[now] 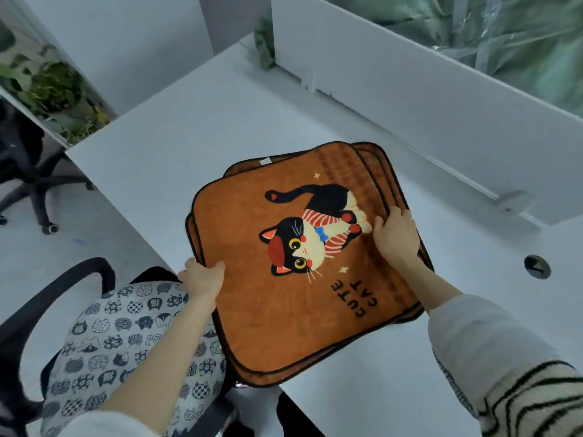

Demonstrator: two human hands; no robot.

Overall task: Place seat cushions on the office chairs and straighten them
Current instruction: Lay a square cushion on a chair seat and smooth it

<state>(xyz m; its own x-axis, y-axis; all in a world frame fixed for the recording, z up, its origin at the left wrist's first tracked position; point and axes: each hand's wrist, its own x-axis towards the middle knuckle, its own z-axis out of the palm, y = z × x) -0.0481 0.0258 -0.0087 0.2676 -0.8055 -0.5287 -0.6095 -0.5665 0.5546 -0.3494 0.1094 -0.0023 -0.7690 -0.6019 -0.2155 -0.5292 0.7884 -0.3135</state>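
Hands grip the top cushion (pixel 299 247) of an orange stack mid-frame on a white desk (pixel 189 137): left hand (pixel 202 275) pinches its left edge, right hand (pixel 396 238) curls over its right. Lower left, a chair (pixel 79 279) holds a cat-print cushion (pixel 126 335); partitions (pixel 410 89) stand behind.

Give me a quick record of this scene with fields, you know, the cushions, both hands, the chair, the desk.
cushions: stack of orange cat cushions on the desk, near corner hanging over the edge
top cushion: cat picture and the words CUTE CAT, face up
left hand: grip on the stack's left edge, thumb on top
right hand: grip on the right edge, fingers curled round it
office chair: lower left, black armrest, already has a cat-print cushion on the seat
desk: white, with a white divider behind
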